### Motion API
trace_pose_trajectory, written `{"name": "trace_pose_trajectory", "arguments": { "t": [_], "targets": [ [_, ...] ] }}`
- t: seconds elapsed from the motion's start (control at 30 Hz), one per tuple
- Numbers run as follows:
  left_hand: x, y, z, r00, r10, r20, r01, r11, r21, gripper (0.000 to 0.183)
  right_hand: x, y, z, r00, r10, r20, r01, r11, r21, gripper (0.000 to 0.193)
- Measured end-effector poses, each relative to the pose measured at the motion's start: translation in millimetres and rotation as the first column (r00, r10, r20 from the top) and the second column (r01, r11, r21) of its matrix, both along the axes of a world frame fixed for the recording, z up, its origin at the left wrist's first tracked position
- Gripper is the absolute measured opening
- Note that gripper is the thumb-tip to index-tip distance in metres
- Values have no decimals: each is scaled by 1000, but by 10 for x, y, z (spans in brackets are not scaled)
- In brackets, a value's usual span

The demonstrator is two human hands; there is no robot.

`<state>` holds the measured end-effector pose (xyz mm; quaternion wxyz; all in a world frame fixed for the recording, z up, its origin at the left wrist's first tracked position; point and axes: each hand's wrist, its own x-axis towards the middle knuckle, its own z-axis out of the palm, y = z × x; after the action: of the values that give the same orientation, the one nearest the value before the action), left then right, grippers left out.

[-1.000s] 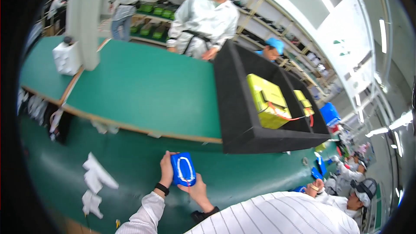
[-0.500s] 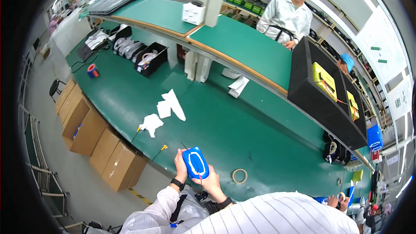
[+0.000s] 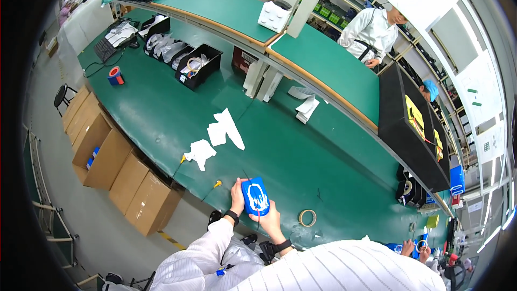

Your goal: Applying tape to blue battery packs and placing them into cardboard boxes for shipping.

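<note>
Toward ten o'clock on the green tabletop (image 3: 161, 113), a row of black bins (image 3: 180, 56) stands open-topped, filled with coiled white cables and clear bags; the bin nearest the middle (image 3: 198, 66) holds a looped white cable and a small card. Below the tabletop's edge, at eight o'clock, brown cardboard boxes (image 3: 121, 178) sit on the floor, and the open one at their left end (image 3: 92, 151) shows something blue inside. At three o'clock a large black crate (image 3: 401, 129) stands with yellow-green packages (image 3: 414, 118) in it.

White paper scraps (image 3: 218, 137) lie near the middle of the tabletop, a second white heap (image 3: 304, 105) at one o'clock, a red and blue tape roll (image 3: 114, 75) far off at nine o'clock, and a tan tape ring (image 3: 307, 217) just at three o'clock of the hands. Two yellow-tipped thin tools (image 3: 217, 184) lie at ten o'clock of the hands. Nothing stands between the hands and the tabletop.

At six o'clock, over the near edge, the blue pouch with a white picture (image 3: 255, 196) is held upright between both hands. The left hand (image 3: 237, 196) grips its left edge, fingers wrapped behind it. The right hand (image 3: 267, 218) clasps its lower right side from beneath, thumb on the face. Both wrists wear dark bands. Another person in white (image 3: 371, 32) stands at one o'clock beyond the tabletop.
</note>
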<state>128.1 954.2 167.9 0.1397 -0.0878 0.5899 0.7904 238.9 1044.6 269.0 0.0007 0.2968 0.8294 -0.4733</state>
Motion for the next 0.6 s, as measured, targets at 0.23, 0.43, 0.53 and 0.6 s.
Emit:
{"name": "trace_pose_trajectory", "arguments": {
  "t": [0.23,0.43,0.53,0.6],
  "targets": [
    [-129,-168,99,983,-166,-82,164,986,-30,57,-22,22,31,995,101,23,-100,994,-33,108],
    [-263,-589,253,918,-269,-292,120,889,-441,30,65,-129,667,963,250,-98,-189,891,413,89],
    [-246,-735,570,846,-306,-437,66,873,-484,29,175,-215,946,949,285,-133,-219,903,370,49],
    [-216,-834,923,789,-402,-465,141,855,-500,34,243,-222,1016,857,448,-256,-315,848,426,36]
  ]
}}
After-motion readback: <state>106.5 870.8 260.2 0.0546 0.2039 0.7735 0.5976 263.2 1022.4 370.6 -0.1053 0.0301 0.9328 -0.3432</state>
